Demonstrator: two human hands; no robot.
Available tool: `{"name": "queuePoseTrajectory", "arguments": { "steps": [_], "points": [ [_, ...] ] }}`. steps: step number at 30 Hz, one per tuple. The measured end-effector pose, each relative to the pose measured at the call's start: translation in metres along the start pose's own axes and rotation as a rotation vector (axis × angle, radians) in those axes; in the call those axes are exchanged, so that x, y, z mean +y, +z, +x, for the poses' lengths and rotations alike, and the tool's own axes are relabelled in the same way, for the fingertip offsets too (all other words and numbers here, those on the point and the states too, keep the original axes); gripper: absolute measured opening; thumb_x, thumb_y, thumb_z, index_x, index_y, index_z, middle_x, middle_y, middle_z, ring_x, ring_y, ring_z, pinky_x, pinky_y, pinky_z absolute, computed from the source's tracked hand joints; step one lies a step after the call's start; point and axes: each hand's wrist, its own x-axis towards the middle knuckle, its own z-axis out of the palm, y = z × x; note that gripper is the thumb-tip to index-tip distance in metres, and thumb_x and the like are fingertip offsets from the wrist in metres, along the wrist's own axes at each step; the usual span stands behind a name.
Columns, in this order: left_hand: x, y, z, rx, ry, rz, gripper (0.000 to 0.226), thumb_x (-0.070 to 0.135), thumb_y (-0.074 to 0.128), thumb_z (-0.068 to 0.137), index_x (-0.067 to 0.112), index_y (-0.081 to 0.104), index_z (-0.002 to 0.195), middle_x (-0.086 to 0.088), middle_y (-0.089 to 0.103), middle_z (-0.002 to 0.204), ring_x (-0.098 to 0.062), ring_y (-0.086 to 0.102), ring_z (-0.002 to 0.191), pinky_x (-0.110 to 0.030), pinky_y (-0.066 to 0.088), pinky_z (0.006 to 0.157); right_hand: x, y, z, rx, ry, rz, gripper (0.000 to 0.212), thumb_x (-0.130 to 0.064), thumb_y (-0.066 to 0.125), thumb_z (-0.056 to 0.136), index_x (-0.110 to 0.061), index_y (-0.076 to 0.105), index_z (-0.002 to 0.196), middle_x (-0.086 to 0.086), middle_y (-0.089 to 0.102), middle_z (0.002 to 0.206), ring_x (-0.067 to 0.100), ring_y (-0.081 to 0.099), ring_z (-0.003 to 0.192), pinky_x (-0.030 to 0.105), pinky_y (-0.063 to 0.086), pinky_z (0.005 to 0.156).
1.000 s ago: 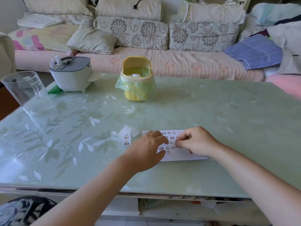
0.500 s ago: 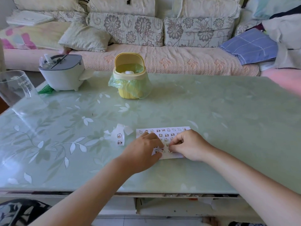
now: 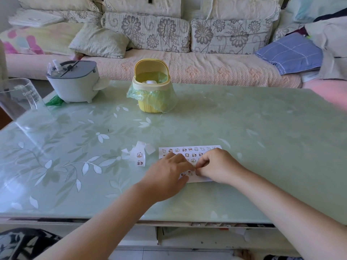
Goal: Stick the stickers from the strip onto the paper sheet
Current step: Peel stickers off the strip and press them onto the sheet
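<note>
The strip (image 3: 140, 158) lies on the table (image 3: 262, 147) just left of the sheet (image 3: 189, 152), long axis front-to-back, nearer the left hand (image 3: 169, 175), whose grip lies flat on the sheet; the right hand (image 3: 216, 166) grip is narrow, apparently pinching a sticker (image 3: 195, 167) there.

Your head-worn camera looked forward and down across the table (image 3: 244, 137), close over the paper sheet (image 3: 189, 150), sofa (image 3: 206, 66) beyond.

table top (image 3: 253, 147): glossy, smooth | paper sheet (image 3: 187, 152): matt paper | bin (image 3: 147, 107): yellow plastic | liner (image 3: 165, 97): filmy plastic | sofa (image 3: 206, 68): textured cloth
</note>
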Motion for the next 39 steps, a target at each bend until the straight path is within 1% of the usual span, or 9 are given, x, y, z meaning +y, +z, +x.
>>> {"name": "queuePoseTrajectory", "arguments": {
  "steps": [4,7,9,13,17,20,26,31,39],
  "points": [
    [0.002,0.002,-0.003,0.063,0.046,0.039,0.027,0.022,0.061,0.085,0.036,0.068,0.107,0.008,0.063,0.105,-0.023,0.058,0.094,-0.031,0.049,0.067,-0.009,-0.001,0.006,0.003,0.056,-0.164,0.01,-0.029,0.075,0.076,-0.036,0.073,0.068,-0.015,0.072,0.081,0.008,0.068,0.079,0.024,0.056,0.068],
    [0.001,0.003,-0.006,0.096,0.074,0.045,0.026,0.02,0.062,0.085,0.035,0.069,0.104,0.007,0.062,0.103,-0.024,0.058,0.09,-0.035,0.053,0.066,-0.015,-0.003,0.006,0.049,0.076,-0.3,0.009,-0.029,0.073,0.072,-0.038,0.075,0.074,-0.014,0.069,0.086,0.006,0.063,0.078,0.021,0.045,0.058],
    [0.001,0.004,-0.007,0.101,0.08,0.06,0.027,0.02,0.059,0.085,0.035,0.069,0.106,0.007,0.062,0.103,-0.023,0.058,0.089,-0.033,0.052,0.067,-0.015,-0.004,0.004,0.117,0.055,-0.37,0.017,-0.034,0.075,0.072,-0.035,0.073,0.088,-0.013,0.065,0.098,0.01,0.061,0.087,0.023,0.042,0.063],
    [0.002,0.005,-0.008,0.099,0.086,0.093,0.03,0.02,0.055,0.088,0.036,0.067,0.11,0.007,0.06,0.104,-0.022,0.056,0.089,-0.032,0.051,0.07,-0.004,-0.006,0.0,0.159,0.018,-0.267,0.03,-0.046,0.08,0.07,-0.036,0.064,0.093,-0.017,0.057,0.094,0.011,0.059,0.089,0.026,0.044,0.071],
    [0.005,0.006,-0.009,0.078,0.071,0.134,0.035,0.025,0.048,0.09,0.036,0.061,0.12,0.006,0.057,0.108,-0.021,0.053,0.092,-0.031,0.047,0.072,0.011,0.002,-0.009,0.155,-0.179,-0.233,0.007,-0.038,0.068,0.087,-0.038,0.067,0.094,-0.016,0.057,0.09,0.009,0.058,0.09,0.027,0.047,0.074],
    [0.009,0.007,-0.01,0.065,0.058,0.15,0.038,0.03,0.044,0.092,0.036,0.061,0.125,0.004,0.057,0.108,-0.021,0.052,0.095,-0.032,0.046,0.071,0.023,0.01,-0.016,0.185,-0.368,-0.405,0.022,-0.033,0.051,0.097,-0.038,0.068,0.109,-0.01,0.054,0.1,0.015,0.058,0.096,0.031,0.048,0.075],
    [0.013,0.005,-0.01,0.041,0.046,0.153,0.038,0.035,0.043,0.094,0.036,0.06,0.128,0.003,0.057,0.109,-0.022,0.055,0.098,-0.035,0.052,0.069,0.042,0.021,-0.03,0.295,-0.535,-0.548,0.037,-0.032,0.04,0.085,-0.026,0.073,0.1,-0.008,0.058,0.105,0.02,0.059,0.09,0.032,0.05,0.069],
    [0.016,0.004,-0.01,0.026,0.027,0.152,0.039,0.04,0.043,0.093,0.037,0.061,0.127,0.003,0.057,0.11,-0.022,0.056,0.099,-0.037,0.054,0.065,0.047,0.018,-0.036,0.269,-0.565,-0.562,0.04,-0.032,0.045,0.081,-0.029,0.071,0.112,-0.007,0.06,0.11,0.019,0.057,0.093,0.036,0.053,0.072],
    [0.001,-0.004,-0.013,-0.087,0.149,0.155,0.04,0.05,0.043,0.097,0.041,0.057,0.133,-0.005,0.057,0.124,-0.024,0.056,0.112,-0.035,0.051,0.091,0.053,0.011,-0.035,0.239,-0.608,-0.479,0.035,-0.036,0.048,0.084,-0.038,0.076,0.105,-0.007,0.066,0.108,0.021,0.062,0.09,0.035,0.054,0.066]
  ]
}}
